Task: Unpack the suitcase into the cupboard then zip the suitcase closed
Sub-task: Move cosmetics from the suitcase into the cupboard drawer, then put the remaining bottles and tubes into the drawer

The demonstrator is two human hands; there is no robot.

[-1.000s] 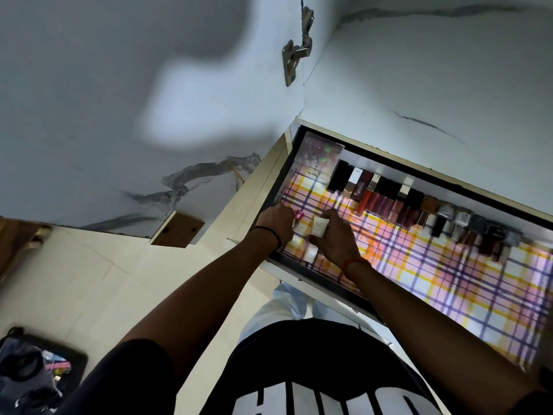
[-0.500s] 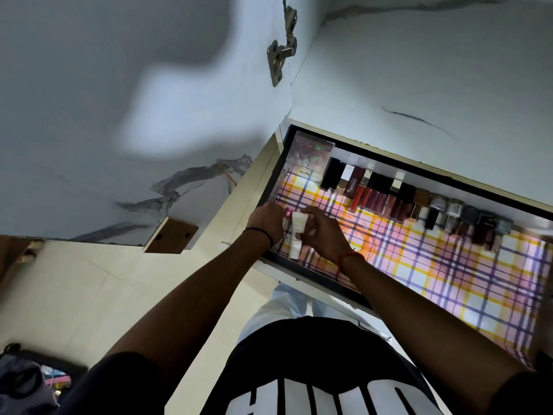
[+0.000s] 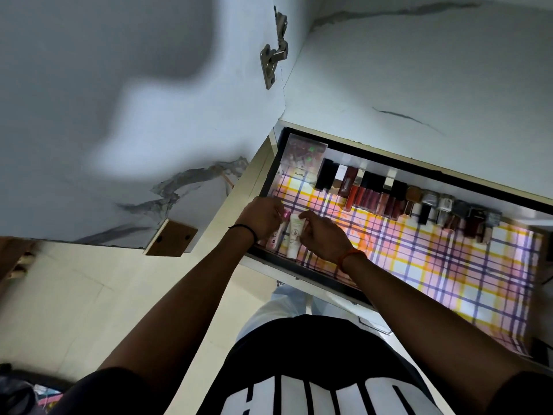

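Placing toiletries in drawer (image 3: 269, 181), plaid liner (image 3: 449, 265). Left hand (image 3: 263, 218): fingers curled round pink tube (image 3: 276, 232), held at drawer's near-left corner. Right hand (image 3: 323, 238): pinching white tube (image 3: 294, 235), which stands just beside the pink one. Back row: lipsticks (image 3: 374, 199), small bottles, clear box (image 3: 305, 154). Suitcase (image 3: 18, 393): on floor, lower left, open, still holding items. Handling advice: lay tubes flat, side by side along the left wall, caps aligned, well apart from the back row, releasing only once each rests on the liner.

White tube (image 3: 294, 235) upright on plaid-lined drawer (image 3: 449, 265), near left corner.
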